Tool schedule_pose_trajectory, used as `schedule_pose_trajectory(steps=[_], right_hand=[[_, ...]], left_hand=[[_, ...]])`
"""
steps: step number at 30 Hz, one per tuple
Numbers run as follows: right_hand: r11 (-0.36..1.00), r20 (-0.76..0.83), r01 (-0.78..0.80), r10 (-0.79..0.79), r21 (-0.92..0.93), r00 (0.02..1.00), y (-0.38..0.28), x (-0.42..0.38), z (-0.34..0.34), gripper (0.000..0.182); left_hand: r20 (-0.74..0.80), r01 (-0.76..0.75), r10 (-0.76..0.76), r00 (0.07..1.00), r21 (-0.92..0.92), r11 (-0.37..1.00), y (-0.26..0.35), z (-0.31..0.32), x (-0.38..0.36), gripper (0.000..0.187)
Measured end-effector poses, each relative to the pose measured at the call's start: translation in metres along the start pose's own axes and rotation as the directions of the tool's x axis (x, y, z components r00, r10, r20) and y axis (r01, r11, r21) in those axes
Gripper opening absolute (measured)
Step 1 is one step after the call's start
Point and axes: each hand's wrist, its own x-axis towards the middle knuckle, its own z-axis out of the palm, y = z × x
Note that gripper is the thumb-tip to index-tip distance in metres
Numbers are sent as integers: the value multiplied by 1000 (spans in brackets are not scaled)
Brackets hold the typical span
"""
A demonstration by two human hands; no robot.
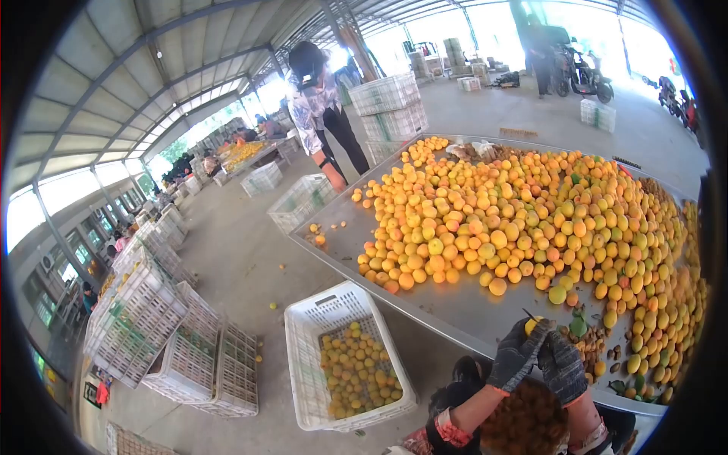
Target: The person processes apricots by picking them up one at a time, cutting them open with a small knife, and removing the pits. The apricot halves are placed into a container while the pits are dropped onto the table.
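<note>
Both my hands wear dark gloves and meet at the near edge of a metal table (455, 312). My left hand (517, 355) is closed, with a yellow-orange fruit (531, 325) at its fingertips and a thin dark pointed thing just above it. My right hand (562, 367) is closed beside it; what its fingers hold, if anything, is hidden. Below my hands is a mass of brown pits or fruit pieces (525, 418). A large heap of orange fruit (485, 220) covers much of the table beyond them. Near my right hand lies a green leaf (578, 324).
A white crate (299, 364) partly filled with fruit stands on the floor left of the table. Stacked crates (201, 356) stand farther left. Another person (315, 106) bends over a crate (292, 208) at the table's far left. A scooter (582, 76) is parked at the back.
</note>
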Motion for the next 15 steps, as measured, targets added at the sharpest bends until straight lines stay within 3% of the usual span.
schedule_pose_trajectory(steps=[1, 2, 3, 4, 5, 6, 7, 9, 13, 15], right_hand=[[1000, -3, -3, 3, 0, 1000, -5, -1, 3, 19], [908, 61, 112, -96, -403, 994, -20, -2, 15, 19], [650, 160, 225, -159, -726, 974, -28, -3, 22, 19], [650, 159, 223, -156, -726, 975, -20, -2, 18, 19], [966, 21, 16, -11, -258, 1000, -9, 3, 12, 19], [934, -14, -173, 187, 311, 982, -5, 5, 10, 19], [934, -13, -175, 188, 311, 982, -7, 2, 10, 19], [986, 63, -135, 141, -94, 988, -33, -6, 24, 19], [976, 75, -157, 170, -154, 983, -49, -12, 24, 21], [935, 78, -199, 230, -295, 970, -58, -14, 21, 25]], left_hand=[[0, 4, -4, 1000, -1, 1000, -3, 0, 1, 29], [1, -9, 9, 1000, 4, 1000, -6, 0, 3, 26], [2, -24, 24, 1000, 9, 1000, -9, 0, 4, 23], [2, -22, 22, 1000, 9, 1000, -10, -1, 3, 23], [25, -21, 21, 999, -11, 1000, -6, -4, 3, 21], [46, -21, 22, 999, -31, 999, -3, -5, 3, 19], [45, -21, 22, 999, -31, 999, -4, -7, 3, 19], [87, -94, 92, 992, 24, 995, -6, -10, 3, 24], [157, 23, -20, 987, -14, 1000, 9, -13, -4, 23], [224, -157, 156, 962, -13, 987, 4, -14, -1, 24]])
